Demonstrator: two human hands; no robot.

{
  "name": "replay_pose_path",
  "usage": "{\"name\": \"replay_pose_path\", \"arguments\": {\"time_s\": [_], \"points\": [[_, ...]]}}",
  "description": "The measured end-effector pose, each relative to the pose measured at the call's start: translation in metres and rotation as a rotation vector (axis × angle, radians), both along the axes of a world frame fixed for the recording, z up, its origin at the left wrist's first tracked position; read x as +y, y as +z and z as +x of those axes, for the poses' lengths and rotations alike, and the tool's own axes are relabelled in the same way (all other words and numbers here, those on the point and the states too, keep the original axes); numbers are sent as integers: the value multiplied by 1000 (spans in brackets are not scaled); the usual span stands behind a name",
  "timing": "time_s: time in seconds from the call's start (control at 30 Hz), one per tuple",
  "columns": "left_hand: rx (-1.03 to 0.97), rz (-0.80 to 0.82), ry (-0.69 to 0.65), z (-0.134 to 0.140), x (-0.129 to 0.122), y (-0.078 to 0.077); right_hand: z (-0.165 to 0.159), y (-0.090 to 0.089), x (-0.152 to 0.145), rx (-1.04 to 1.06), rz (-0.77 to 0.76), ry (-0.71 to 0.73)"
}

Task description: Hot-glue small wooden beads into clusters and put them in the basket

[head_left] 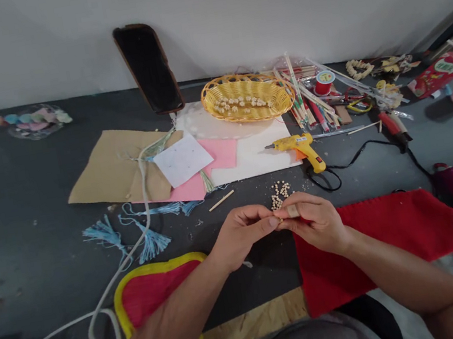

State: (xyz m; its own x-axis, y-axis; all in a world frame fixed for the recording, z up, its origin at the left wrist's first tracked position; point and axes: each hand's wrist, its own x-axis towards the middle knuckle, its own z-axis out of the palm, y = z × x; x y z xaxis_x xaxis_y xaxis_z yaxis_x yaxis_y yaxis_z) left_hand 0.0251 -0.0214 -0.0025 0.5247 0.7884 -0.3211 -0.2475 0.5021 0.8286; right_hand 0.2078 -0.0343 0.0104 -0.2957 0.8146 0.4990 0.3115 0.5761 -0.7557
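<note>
My left hand (249, 229) and my right hand (315, 221) meet fingertip to fingertip near the front of the dark table. Both are closed in a pinch around something small and pale, mostly hidden by the fingers; I cannot make out what it is. A bandage-like beige band (292, 211) wraps a finger of my right hand. Just beyond the fingertips lies a loose pile of small wooden beads (280, 190). A yellow glue gun (299, 148) rests behind the beads, its nozzle pointing left. Under my right forearm spreads a red felt cloth (376, 231).
A yellow wicker basket (214, 93) holding small bead clusters stands at the back, beside a leaning phone (149, 69). Blue tassels (154, 242), brown paper (108, 166) and a white cable (118, 274) lie left. Wrapped sticks (306, 104) and a red thread spool (324, 84) sit right.
</note>
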Motion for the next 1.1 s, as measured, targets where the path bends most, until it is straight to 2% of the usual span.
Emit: {"name": "replay_pose_path", "arguments": {"time_s": [0.2, 0.5, 0.67, 0.83, 1.1], "points": [[25, 27, -10, 0, 1, 0, -2, -3, -1, -8, 22, -9], [-46, -21, 18, 0, -1, 0, 3, 5, 0, 27, -115, 65], [-24, -40, 27, 0, -1, 0, 4, 6, 2, 20, -52, 81], [-50, -79, 74, 1, -1, 3, 2, 8, 2, 7, -16, 28], [-6, -28, 17, 0, -1, -1, 2, 2, 3, -10, 3, 51]]}}
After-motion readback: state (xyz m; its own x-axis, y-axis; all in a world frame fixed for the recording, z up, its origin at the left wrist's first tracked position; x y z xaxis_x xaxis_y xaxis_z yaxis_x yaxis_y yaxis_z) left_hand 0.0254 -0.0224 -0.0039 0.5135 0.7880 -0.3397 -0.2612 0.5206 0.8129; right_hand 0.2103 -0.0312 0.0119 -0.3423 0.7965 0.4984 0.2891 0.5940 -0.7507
